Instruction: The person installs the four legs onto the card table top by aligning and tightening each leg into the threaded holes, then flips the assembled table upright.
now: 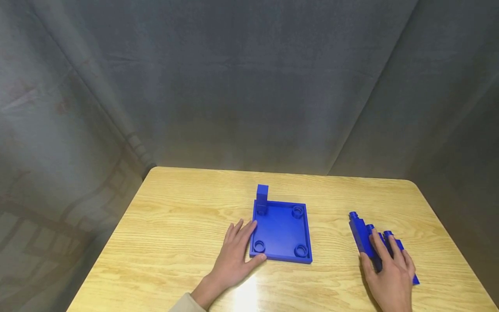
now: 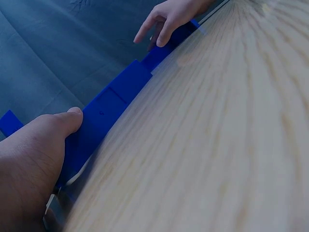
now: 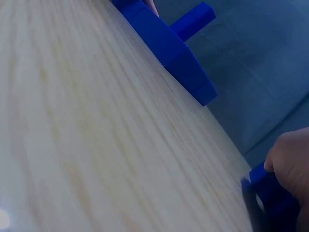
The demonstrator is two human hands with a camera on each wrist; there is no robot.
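A square blue tray (image 1: 280, 232) with a raised rim lies mid-table, with round sockets showing at three corners. At its far left corner a blue post (image 1: 262, 196) stands upright. My left hand (image 1: 232, 260) rests at the near left corner, fingers extended along the left side and thumb against the front edge. Over on the right, several blue posts (image 1: 359, 237) with round pegs lie side by side. My right hand (image 1: 391, 277) lies over them with fingers spread, fingertips touching the posts and the palm hiding their near parts.
The wooden table (image 1: 175, 216) has rounded far corners, and its edges show at left, right and back. Grey curtains (image 1: 249, 86) hang close behind and at both sides. A bright glare patch falls on the tabletop in front of the tray.
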